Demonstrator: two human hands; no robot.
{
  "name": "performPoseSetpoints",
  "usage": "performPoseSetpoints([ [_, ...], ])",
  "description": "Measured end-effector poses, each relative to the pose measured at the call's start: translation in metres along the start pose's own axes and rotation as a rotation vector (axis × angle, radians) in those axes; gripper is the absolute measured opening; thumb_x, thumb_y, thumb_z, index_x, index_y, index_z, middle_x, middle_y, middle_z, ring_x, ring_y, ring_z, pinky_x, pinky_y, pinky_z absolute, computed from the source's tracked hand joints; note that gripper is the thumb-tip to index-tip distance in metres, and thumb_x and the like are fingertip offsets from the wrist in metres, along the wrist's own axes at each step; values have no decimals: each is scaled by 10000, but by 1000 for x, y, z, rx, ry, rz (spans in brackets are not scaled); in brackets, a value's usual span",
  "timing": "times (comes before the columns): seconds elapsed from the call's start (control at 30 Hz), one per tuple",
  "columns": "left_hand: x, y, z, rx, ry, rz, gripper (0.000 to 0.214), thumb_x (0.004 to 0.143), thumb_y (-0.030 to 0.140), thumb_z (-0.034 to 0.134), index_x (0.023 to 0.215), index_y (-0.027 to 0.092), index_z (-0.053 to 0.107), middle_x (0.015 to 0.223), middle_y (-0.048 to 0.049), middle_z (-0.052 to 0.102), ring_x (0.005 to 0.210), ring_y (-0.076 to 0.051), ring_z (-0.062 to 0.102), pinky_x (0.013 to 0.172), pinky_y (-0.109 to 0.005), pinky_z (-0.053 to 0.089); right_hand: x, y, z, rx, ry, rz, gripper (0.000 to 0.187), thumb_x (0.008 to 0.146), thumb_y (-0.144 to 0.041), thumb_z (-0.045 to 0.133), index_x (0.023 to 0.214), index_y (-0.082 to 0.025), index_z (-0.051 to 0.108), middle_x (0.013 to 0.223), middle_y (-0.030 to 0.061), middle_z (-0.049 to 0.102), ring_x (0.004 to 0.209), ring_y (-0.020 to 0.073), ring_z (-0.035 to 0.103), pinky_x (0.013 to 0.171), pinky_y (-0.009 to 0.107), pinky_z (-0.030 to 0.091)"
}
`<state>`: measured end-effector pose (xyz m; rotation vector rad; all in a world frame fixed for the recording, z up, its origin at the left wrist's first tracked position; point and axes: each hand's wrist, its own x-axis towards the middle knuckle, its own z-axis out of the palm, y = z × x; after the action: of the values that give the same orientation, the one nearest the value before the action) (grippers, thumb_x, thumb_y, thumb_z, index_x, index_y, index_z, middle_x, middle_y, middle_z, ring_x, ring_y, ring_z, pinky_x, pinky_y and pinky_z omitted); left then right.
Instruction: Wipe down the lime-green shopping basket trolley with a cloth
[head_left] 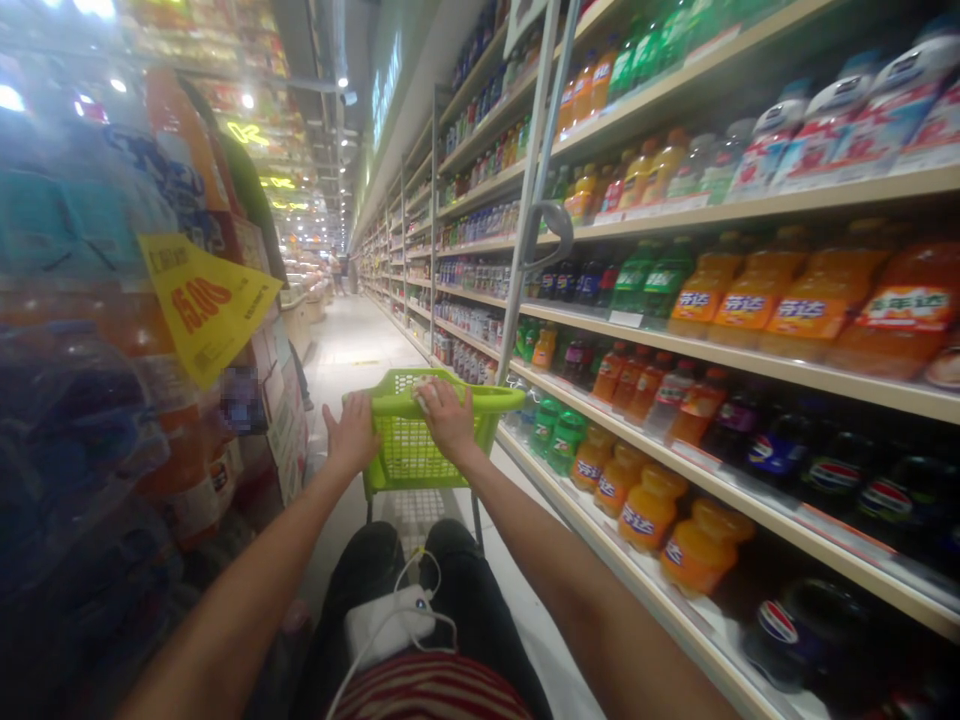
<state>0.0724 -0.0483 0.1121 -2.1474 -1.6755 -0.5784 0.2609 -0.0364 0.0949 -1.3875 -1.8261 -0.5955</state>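
A lime-green shopping cart (401, 455) with a mesh basket stands right in front of my legs. My left hand (352, 432) is closed around the left end of its handle (495, 399). Nearer the handle's middle, my right hand (450, 415) grips the bar from above. Something small, white and crumpled, perhaps a tissue, shows under the right fingers. The right end of the handle is bare. On my lap lies a white power bank (390, 622) with a white cable plugged into it.
Shelves (750, 378) of soft drinks run along the right, with orange soda bottles (649, 508) low down. Wrapped bottles (82, 400) are stacked close on the left under a yellow price sign (206, 305). The pale aisle floor (349, 340) stretches ahead toward distant people.
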Motion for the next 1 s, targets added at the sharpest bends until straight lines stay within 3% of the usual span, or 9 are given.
performPoseSetpoints([
  [0.13,0,0,0,-2,6,7,637,754,246,423,1364,129,278,1443,-125,297,1345,-265,211,1070,-599,48,-14,38,-12,-32,60,163,393,839,-175,448,1225,-235,483,1343,108,453,1246,266,383,1004,587,186],
  [0.23,2,1,0,-5,16,5,614,766,263,422,1350,117,302,1430,-140,319,1343,-281,211,1066,-606,50,-20,51,-14,-38,87,207,394,837,-160,421,1221,-214,491,1339,120,453,1245,265,382,998,577,197],
  [0.43,12,-1,2,-35,-38,11,650,765,350,457,1354,135,284,1435,-132,308,1347,-287,192,1062,-609,83,-16,34,-4,-17,53,79,426,832,-149,417,1247,-224,469,1365,90,428,1267,251,351,1015,512,228],
  [0.77,4,11,-1,-16,-55,-20,673,756,336,497,1359,139,273,1436,-123,307,1347,-280,187,1059,-618,78,-5,43,-1,25,19,141,421,823,-127,395,1225,-214,484,1344,96,448,1261,241,352,1013,515,229],
  [0.87,2,12,1,-3,-35,-17,677,757,331,495,1362,127,269,1440,-131,298,1348,-283,184,1061,-613,77,-3,25,-1,49,3,110,406,826,-125,399,1210,-212,499,1342,92,453,1258,246,354,1022,511,217],
  [1.0,2,8,3,13,-15,-10,676,759,318,489,1366,123,265,1441,-134,298,1346,-285,191,1064,-606,83,-1,-7,3,69,-46,-58,427,846,-142,406,1257,-251,449,1400,57,386,1293,233,312,1045,509,177],
])
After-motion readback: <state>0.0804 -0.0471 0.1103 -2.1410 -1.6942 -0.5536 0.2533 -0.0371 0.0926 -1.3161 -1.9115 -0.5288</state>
